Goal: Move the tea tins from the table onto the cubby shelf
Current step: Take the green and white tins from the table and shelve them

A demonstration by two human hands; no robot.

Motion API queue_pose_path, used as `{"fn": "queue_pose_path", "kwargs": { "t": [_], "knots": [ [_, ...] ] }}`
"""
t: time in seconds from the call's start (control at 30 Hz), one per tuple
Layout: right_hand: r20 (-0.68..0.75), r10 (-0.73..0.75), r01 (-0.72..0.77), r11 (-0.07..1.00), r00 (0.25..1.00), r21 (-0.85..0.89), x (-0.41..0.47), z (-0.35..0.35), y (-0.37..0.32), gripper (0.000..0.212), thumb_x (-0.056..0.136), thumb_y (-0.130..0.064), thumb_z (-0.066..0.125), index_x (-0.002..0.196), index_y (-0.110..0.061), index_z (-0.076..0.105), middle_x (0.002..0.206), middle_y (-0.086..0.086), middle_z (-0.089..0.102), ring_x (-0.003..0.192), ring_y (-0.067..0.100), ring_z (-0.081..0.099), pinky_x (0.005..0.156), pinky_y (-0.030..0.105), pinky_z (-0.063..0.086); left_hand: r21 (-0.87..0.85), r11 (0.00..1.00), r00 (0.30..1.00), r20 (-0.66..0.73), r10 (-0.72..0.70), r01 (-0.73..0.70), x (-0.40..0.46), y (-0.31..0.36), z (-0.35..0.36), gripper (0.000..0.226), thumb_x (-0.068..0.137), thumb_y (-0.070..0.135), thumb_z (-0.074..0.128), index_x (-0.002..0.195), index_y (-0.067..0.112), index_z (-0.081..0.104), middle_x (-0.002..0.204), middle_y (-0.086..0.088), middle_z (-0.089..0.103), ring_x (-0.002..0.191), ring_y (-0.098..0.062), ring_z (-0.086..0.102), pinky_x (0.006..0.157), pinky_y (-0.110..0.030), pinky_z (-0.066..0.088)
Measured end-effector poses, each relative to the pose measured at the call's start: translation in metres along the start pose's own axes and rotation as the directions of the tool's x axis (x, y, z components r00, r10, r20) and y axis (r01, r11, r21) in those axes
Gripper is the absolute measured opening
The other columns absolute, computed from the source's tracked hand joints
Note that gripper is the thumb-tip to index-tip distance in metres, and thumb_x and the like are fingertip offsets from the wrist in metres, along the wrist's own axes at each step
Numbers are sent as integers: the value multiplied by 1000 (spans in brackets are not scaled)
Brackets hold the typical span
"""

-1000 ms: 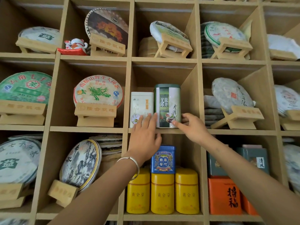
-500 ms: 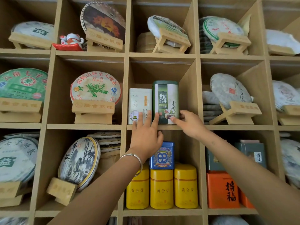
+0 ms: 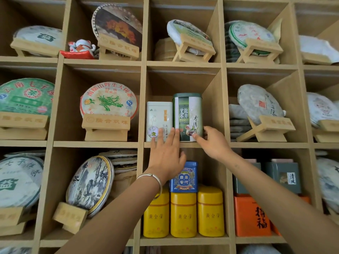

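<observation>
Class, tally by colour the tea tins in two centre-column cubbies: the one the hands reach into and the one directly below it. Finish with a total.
white tin: 1
green tin: 1
blue tin: 1
yellow tins: 3
Total: 6

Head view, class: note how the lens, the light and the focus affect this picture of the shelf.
Head view: the wide lens bows the cubby shelf boards outward toward the edges; soft, even light leaves the cubby backs in shadow, with no harsh glare; the green tea tin at the centre reads sharp, while the edge tea cakes look smeared.
</observation>
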State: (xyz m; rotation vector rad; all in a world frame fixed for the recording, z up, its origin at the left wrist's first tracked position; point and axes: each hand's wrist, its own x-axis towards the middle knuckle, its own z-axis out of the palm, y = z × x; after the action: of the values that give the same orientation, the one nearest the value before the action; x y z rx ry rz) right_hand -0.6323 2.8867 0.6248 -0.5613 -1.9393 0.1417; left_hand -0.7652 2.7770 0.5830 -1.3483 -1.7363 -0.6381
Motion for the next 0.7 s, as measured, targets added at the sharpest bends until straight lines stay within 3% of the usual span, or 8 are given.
{"fn": "queue_pose_path", "kwargs": {
  "t": [0.17, 0.27, 0.33, 0.4, 0.5, 0.7],
  "knots": [
    [55, 2, -3, 1000, 998, 10, 3, -4, 5, 47, 91, -42, 57, 127, -12, 53, 123, 6, 63, 102, 18, 61, 71, 25, 48, -64, 998, 998, -51, 27, -30, -4, -3, -3, 66, 93, 42, 38, 152, 25, 14, 160, -5, 16, 148, -26, 7, 119, -50, 5],
    [66, 23, -25, 999, 998, 24, 4, -6, 4, 58, 89, -42, 62, 135, -11, 45, 132, 8, 57, 112, 21, 58, 84, 29, 50, -53, 997, 996, -67, 51, -55, -5, -6, -5, 63, 91, 38, 42, 149, 27, 23, 158, -4, 23, 147, -26, 13, 119, -51, 9],
    [-19, -26, 26, 1000, 999, -1, -3, -8, 4, 66, 88, -38, 64, 142, -12, 36, 136, 8, 52, 120, 21, 53, 92, 30, 45, -30, 994, 992, -78, 100, -102, -6, -8, -7, 61, 89, 37, 44, 147, 26, 28, 155, -3, 28, 145, -24, 17, 119, -50, 10],
    [-110, -153, 146, 987, 982, -72, -13, -11, 6, 63, 88, -34, 63, 142, -15, 36, 135, 8, 50, 120, 19, 51, 93, 30, 42, -10, 989, 986, -81, 146, -147, -6, -9, -8, 60, 88, 35, 44, 146, 24, 32, 153, -2, 32, 143, -23, 21, 119, -48, 9],
    [-76, -288, 273, 948, 954, -162, -26, -13, 10, 53, 90, -30, 61, 137, -17, 41, 131, 6, 49, 118, 20, 52, 92, 32, 44, 3, 985, 982, -71, 173, -173, -7, -10, -8, 60, 87, 34, 45, 145, 22, 34, 152, -1, 35, 141, -21, 25, 120, -47, 10],
    [-48, -292, 284, 950, 955, -128, -30, -6, 8, 46, 90, -22, 61, 133, -12, 47, 130, 7, 45, 114, 22, 55, 96, 35, 45, -32, 987, 985, -74, 158, -161, -6, -7, -3, 60, 88, 32, 46, 145, 18, 35, 152, -5, 33, 140, -21, 29, 119, -44, 9]
  ]
}}
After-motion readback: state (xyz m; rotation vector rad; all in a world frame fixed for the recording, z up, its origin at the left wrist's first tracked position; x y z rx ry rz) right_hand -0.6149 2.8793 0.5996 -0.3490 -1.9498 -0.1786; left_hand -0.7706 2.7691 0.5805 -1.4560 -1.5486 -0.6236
